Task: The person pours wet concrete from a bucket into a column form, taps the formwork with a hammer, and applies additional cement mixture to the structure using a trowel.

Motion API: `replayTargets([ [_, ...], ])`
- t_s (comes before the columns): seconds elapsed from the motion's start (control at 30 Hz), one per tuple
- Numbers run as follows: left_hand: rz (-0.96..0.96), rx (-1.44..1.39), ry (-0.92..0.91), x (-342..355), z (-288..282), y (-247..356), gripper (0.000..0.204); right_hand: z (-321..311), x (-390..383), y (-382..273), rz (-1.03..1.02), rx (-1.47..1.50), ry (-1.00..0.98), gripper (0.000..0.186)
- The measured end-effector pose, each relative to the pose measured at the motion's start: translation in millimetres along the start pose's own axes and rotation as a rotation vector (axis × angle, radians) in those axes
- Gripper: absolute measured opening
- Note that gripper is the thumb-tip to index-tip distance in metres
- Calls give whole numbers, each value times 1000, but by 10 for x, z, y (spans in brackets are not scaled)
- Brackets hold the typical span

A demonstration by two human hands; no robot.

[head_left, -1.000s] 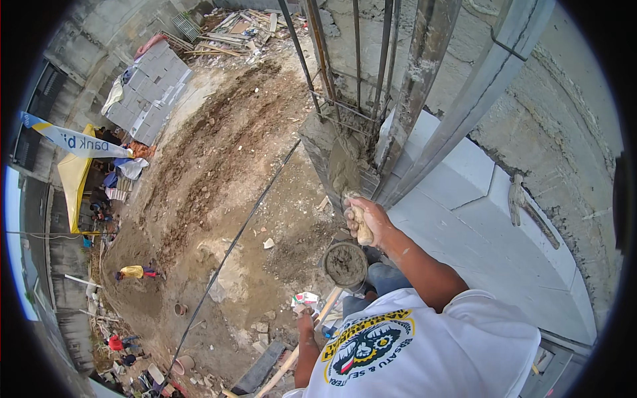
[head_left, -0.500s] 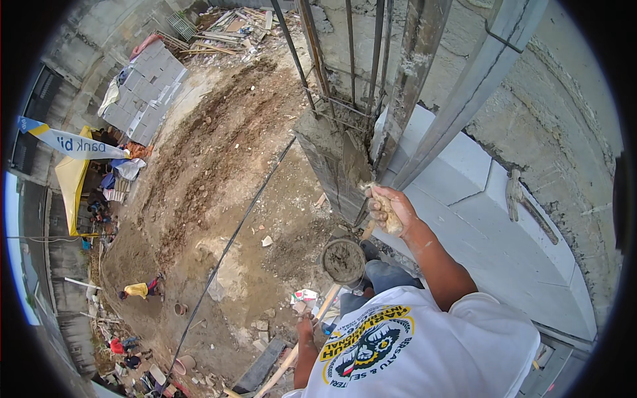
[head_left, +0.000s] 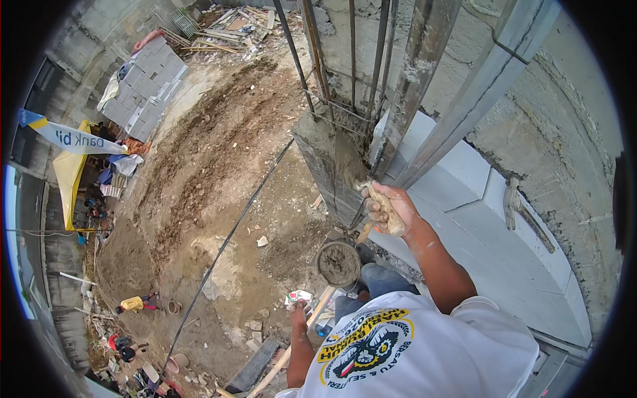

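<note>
My right hand (head_left: 388, 209) grips a trowel handle (head_left: 387, 207) at the wet column (head_left: 332, 162)—mortar bucket (head_left: 338, 264) close below; my left hand (head_left: 298, 312) clasps a wooden pole (head_left: 317, 310) for balance.

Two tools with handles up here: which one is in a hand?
The trowel, gripped by the right hand at the mortar. The hammer lies untouched on the wall top.

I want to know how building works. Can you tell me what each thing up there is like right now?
Right hand: gripping a mortar-smeared trowel handle, pressed against the column.
Left hand: resting on a wooden pole.
Bucket: upright, holding grey mortar.
Column top: covered in wet mortar, steel bars sticking up bare.
Hammer: lying unused on the wall.
</note>
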State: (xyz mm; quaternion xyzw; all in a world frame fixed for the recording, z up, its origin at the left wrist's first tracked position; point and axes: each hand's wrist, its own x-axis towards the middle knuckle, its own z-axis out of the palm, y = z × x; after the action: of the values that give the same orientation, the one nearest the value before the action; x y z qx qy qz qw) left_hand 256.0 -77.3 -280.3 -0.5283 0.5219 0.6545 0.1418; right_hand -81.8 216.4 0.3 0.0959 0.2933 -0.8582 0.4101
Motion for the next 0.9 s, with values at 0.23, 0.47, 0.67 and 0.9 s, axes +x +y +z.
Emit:
replayTargets([
  [0.23, -102, 158, 29, -65, -93, -137, 43, 322, 423, 183, -59, -23, 324, 25],
  [0.47, -92, 39, 64, -92, -53, -247, 43, 381, 821, 135, -174, -71, 567, 15],
  [0.67, -149, 96, 4, -20, 2, -316, 39, 630, 521, 321, -126, -6, 534, 13],
  [0.9, -54, 6, 7, 38, 36, -176, 24, 421, 962, 378, -246, 10, 580, 17],
])
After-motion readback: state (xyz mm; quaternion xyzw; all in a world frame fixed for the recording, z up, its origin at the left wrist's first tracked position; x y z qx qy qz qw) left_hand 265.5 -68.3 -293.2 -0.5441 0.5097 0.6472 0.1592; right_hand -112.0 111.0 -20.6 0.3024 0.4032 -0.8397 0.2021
